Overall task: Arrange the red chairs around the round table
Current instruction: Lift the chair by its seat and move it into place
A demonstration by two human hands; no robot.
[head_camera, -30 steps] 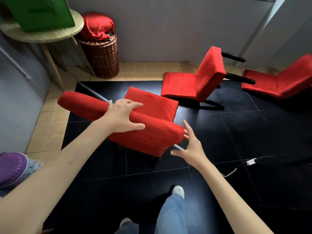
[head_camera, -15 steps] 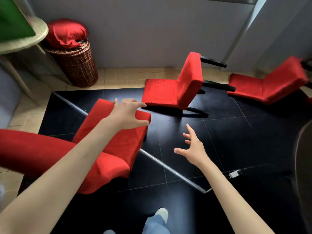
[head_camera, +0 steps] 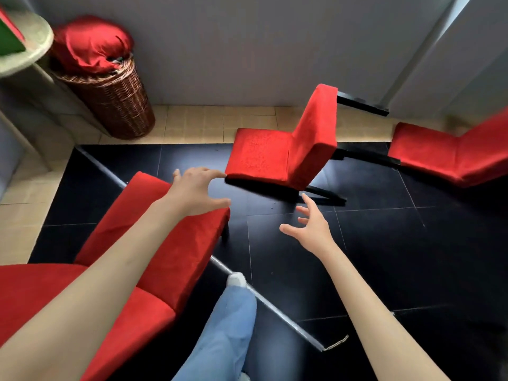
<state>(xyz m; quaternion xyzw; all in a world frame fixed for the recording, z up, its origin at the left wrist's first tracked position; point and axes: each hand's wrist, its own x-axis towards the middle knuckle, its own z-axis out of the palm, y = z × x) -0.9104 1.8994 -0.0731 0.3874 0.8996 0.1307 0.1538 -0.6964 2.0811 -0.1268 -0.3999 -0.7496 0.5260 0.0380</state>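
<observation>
Three red chairs are in view. The nearest red chair stands upright at lower left, its seat stretching toward the middle of the floor. My left hand hovers open over the far end of that seat, holding nothing. My right hand is open above the black floor, fingers spread. A second red chair lies tipped on its side ahead, black legs pointing right. A third red chair lies tipped at the right edge. The round table shows only its rim at top left.
A wicker basket topped by a red bundle stands against the wall beside the table. A green box rests on the table. A metal strip crosses the black floor diagonally. My leg and foot are below centre.
My left hand has let go of the nearest chair's backrest, and both hands have moved forward toward the tipped chair. The nearest chair now sits lower left; the view has shifted right.
</observation>
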